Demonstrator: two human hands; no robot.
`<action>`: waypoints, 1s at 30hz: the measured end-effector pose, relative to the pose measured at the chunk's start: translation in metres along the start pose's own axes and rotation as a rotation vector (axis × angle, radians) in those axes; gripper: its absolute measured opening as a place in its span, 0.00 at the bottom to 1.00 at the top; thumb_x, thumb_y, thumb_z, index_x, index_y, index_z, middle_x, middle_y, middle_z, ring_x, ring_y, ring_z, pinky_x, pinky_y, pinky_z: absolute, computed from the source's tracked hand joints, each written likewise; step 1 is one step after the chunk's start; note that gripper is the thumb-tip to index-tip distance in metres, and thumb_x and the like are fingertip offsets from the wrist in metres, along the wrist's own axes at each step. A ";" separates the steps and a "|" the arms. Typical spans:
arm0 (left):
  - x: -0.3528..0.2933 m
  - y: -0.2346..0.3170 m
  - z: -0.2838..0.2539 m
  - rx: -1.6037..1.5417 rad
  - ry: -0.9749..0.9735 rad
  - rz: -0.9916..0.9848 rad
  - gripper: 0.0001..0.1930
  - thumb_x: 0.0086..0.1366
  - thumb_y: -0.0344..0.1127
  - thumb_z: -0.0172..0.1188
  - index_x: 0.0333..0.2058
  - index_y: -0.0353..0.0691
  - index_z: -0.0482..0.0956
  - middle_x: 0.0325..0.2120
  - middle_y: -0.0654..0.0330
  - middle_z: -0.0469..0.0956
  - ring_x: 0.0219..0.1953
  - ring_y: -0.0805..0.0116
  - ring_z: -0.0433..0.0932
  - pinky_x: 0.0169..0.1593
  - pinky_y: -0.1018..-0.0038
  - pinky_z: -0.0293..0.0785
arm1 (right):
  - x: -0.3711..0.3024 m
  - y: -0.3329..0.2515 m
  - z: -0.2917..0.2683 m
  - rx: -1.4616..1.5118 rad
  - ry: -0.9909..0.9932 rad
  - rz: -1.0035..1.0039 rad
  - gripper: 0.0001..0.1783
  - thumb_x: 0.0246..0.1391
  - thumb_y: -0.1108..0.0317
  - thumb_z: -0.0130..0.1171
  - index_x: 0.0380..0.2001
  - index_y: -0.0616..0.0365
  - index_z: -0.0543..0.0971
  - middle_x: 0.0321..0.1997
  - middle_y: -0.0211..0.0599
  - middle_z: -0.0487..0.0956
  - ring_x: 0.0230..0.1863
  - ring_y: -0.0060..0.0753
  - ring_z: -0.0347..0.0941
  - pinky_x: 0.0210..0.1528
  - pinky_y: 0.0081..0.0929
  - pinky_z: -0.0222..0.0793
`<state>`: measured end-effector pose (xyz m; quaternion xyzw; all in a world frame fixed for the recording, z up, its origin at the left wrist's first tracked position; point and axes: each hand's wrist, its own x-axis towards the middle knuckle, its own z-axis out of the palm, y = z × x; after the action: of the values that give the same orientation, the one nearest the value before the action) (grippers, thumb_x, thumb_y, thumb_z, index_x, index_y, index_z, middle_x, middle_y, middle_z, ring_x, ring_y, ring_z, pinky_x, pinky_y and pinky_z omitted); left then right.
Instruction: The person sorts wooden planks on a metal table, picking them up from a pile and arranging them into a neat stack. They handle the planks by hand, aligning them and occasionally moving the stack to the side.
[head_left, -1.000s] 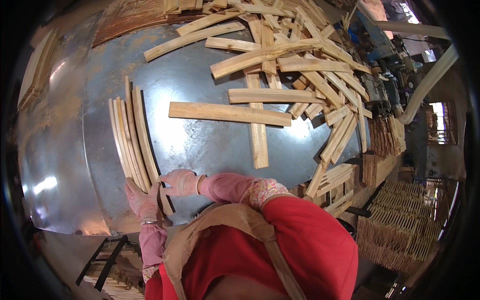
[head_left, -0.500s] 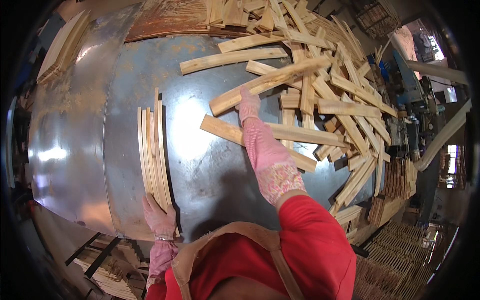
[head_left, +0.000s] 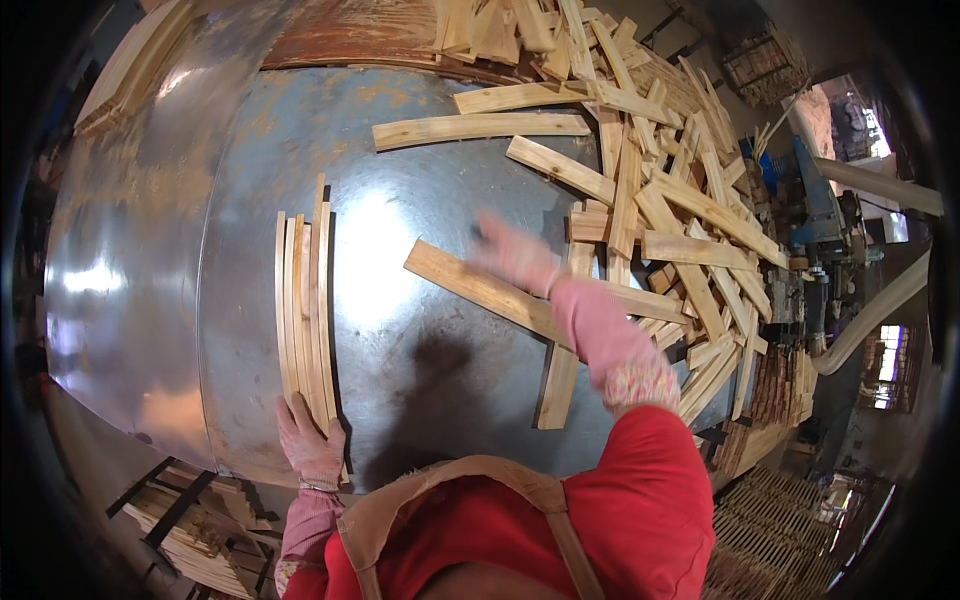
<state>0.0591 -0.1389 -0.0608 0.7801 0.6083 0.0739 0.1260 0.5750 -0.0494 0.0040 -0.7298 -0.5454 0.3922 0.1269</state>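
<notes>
Slats [head_left: 304,320] — pale, narrow, side by side

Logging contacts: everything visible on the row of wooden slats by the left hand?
The row of wooden slats looks like bare, pale tan wood: several long, narrow pieces side by side, seemingly on edge. It points away from the person, far ends uneven. It lies on the metal-looking tabletop, and the left hand touches its near end.

Open passage is left over the bare table [head_left: 400,385] between the row [head_left: 303,310] and the slanted board [head_left: 480,290], and left of the row, while the right is blocked by the pile [head_left: 705,205], the row's near end by the left hand [head_left: 311,442], and the space just past the board by the right hand [head_left: 516,252].
</notes>
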 end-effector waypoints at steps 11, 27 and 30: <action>0.005 0.006 -0.013 0.023 -0.068 -0.081 0.42 0.61 0.45 0.72 0.72 0.39 0.67 0.74 0.37 0.61 0.70 0.33 0.67 0.72 0.50 0.67 | 0.014 -0.094 0.138 0.426 0.221 0.121 0.28 0.67 0.54 0.56 0.64 0.60 0.75 0.45 0.56 0.86 0.47 0.61 0.84 0.56 0.52 0.78; 0.012 0.052 -0.029 0.126 -0.188 -0.193 0.59 0.52 0.53 0.80 0.76 0.38 0.56 0.75 0.33 0.55 0.76 0.33 0.58 0.76 0.52 0.61 | -0.171 0.230 0.018 -0.880 0.679 0.172 0.32 0.60 0.63 0.60 0.69 0.49 0.75 0.59 0.47 0.81 0.63 0.54 0.76 0.65 0.44 0.72; 0.009 0.063 -0.022 0.219 -0.055 -0.065 0.53 0.54 0.53 0.79 0.73 0.36 0.65 0.74 0.36 0.59 0.76 0.35 0.58 0.77 0.52 0.59 | -0.170 0.180 -0.018 -0.636 0.187 0.273 0.41 0.57 0.56 0.63 0.74 0.49 0.71 0.63 0.51 0.81 0.67 0.56 0.75 0.68 0.44 0.71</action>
<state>0.1142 -0.1423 -0.0220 0.7707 0.6341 -0.0185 0.0590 0.6965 -0.2649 -0.0206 -0.8316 -0.5238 0.1477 -0.1109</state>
